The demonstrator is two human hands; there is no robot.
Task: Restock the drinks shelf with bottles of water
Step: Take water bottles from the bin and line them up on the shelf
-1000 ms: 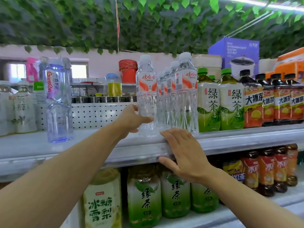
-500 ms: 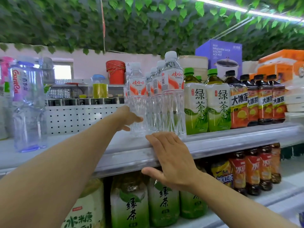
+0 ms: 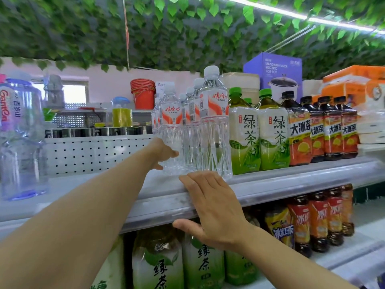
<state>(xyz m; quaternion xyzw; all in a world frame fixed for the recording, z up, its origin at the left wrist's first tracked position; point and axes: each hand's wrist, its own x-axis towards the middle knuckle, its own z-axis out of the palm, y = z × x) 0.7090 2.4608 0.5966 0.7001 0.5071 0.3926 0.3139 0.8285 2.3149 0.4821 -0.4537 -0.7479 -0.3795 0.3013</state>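
A clear water bottle (image 3: 171, 130) with a red-and-white label stands upright on the upper shelf (image 3: 270, 182), at the left end of a cluster of matching water bottles (image 3: 212, 126) whose rear ones overlap and cannot be counted. The left hand (image 3: 164, 152) reaches in from the lower left and grips the bottle's lower body: the thumb lies across the front, while the fingers wrap behind the plastic, out of sight. The right hand (image 3: 212, 209) lies flat on the shelf's front edge just below the cluster, fingers straight and holding nothing, thumb hanging under the lip. Right of the water stand green tea bottles (image 3: 258, 132), then dark iced tea bottles (image 3: 325, 132). At the far left a large clear jug (image 3: 20, 138) is cut off by the frame. The lower shelf's green bottles (image 3: 179, 263) are partly hidden by the right hand and cropped at the bottom.
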